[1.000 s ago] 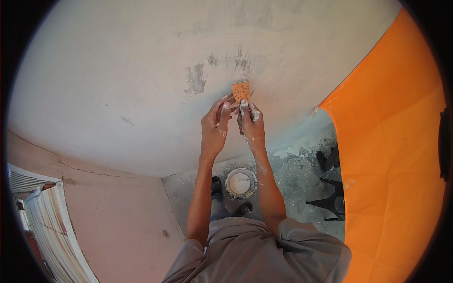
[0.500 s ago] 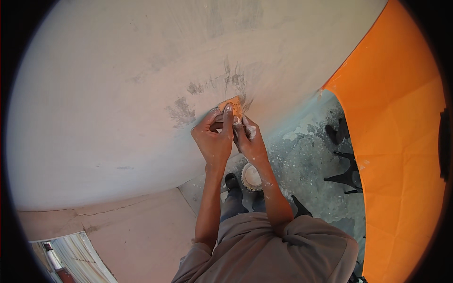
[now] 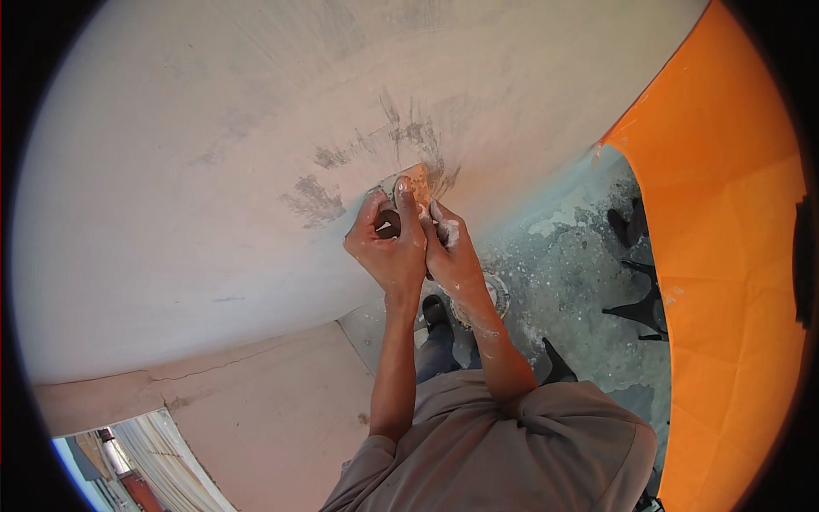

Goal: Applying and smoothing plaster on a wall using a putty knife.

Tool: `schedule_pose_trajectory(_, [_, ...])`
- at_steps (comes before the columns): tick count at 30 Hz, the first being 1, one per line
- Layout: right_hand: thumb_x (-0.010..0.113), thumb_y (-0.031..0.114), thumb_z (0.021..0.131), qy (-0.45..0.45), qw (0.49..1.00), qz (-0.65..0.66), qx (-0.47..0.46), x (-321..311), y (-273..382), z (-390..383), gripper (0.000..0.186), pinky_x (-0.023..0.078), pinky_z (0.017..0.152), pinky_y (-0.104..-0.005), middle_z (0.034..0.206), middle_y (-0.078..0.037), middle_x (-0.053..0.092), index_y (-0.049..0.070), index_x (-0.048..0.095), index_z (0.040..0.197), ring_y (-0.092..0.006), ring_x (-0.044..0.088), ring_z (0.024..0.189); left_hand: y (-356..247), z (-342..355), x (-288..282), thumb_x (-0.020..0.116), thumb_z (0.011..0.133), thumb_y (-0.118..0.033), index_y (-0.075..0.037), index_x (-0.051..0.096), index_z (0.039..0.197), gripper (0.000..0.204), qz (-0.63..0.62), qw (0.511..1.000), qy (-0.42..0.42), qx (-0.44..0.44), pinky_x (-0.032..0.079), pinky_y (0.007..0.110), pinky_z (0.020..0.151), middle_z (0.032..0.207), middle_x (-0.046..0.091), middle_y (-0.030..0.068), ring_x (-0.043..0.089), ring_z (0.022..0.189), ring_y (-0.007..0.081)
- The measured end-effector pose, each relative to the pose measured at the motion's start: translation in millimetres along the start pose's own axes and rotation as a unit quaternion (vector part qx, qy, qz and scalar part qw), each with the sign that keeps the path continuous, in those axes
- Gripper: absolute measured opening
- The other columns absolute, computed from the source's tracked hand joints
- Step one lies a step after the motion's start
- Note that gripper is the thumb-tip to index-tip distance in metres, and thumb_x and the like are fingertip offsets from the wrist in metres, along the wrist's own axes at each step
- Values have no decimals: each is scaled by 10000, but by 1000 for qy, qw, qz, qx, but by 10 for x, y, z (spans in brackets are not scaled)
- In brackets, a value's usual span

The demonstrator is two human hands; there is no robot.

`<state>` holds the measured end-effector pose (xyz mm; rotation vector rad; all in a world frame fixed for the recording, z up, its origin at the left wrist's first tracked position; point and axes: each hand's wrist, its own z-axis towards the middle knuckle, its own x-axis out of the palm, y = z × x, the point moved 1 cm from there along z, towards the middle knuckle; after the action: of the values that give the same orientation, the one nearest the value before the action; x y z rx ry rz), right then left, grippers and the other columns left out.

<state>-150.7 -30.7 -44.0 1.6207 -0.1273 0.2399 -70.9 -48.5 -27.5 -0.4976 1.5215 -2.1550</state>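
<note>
A small flat orange piece (image 3: pixel 418 181), smeared with whitish and dark marks, is held up close to the pale wall (image 3: pixel 213 239). My left hand (image 3: pixel 388 252) pinches it between thumb and fingers, thumb on top. Beside it my right hand (image 3: pixel 455 256) is closed at the lower right edge of the same piece, its fingers partly hidden behind. White paste coats the fingers and knuckles of both hands. Grey rough smudges (image 3: pixel 314 200) mark the wall to the left of the piece and above it. Whether the piece touches the wall, I cannot tell.
Below my right forearm stands a round bucket (image 3: pixel 503 299) with a pale, paste-spotted rim. The grey floor (image 3: pixel 563 299) is splashed white. An orange sheet (image 3: pixel 725 256) hangs at the right, with black chair legs (image 3: pixel 640 309) beside it. A window opening (image 3: pixel 158 456) is at lower left.
The view has shifted slightly. Both hands keep hold of the orange piece, which is tilted a little differently, with more of its whitish left part showing.
</note>
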Motion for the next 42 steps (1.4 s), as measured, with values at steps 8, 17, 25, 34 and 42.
schedule_pose_trajectory(8, [488, 175, 1089, 15, 998, 54, -20, -70, -191, 112, 260, 406, 534, -248, 755, 11, 583, -13, 599, 1230, -24, 473, 623, -256, 11, 116, 745, 935, -73, 2, 632, 769, 215, -12, 1000, -19, -14, 330, 176, 489, 598, 544, -45, 445, 556, -8])
schedule_pose_trajectory(17, [507, 204, 1077, 14, 1000, -21, 7, -112, -128, 96, 276, 485, 648, -312, 805, -106, 658, -26, 627, 1170, -98, 556, 711, 31, -83, 46, 742, 965, -153, -11, 667, 815, 220, -21, 999, -9, -28, 411, 195, 541, 677, 654, -6, 541, 597, 22])
schedule_pose_trajectory(25, [508, 203, 1079, 13, 1000, -13, 16, -108, -87, 71, 271, 478, 628, -284, 783, -56, 652, -10, 629, 1195, -72, 547, 692, -28, -72, 99, 741, 968, -147, 12, 664, 833, 223, -32, 999, -24, -27, 409, 171, 541, 674, 632, -15, 530, 624, 9])
schedule_pose_trajectory(34, [503, 183, 1097, 20, 999, 10, -41, -86, -131, 104, 181, 364, 508, -230, 738, 64, 523, 26, 571, 1039, 0, 440, 635, -101, -85, 65, 737, 972, -147, 14, 670, 839, 220, -1, 999, -21, -44, 427, 182, 548, 679, 661, 12, 558, 621, 22])
schedule_pose_trajectory(42, [508, 222, 1071, 40, 999, -8, 22, -131, -152, 30, 307, 507, 691, -311, 824, -117, 679, -12, 631, 1227, -110, 597, 736, 35, -184, 49, 746, 965, -140, 14, 663, 847, 211, -12, 998, -33, -53, 432, 187, 563, 685, 674, 17, 573, 623, 28])
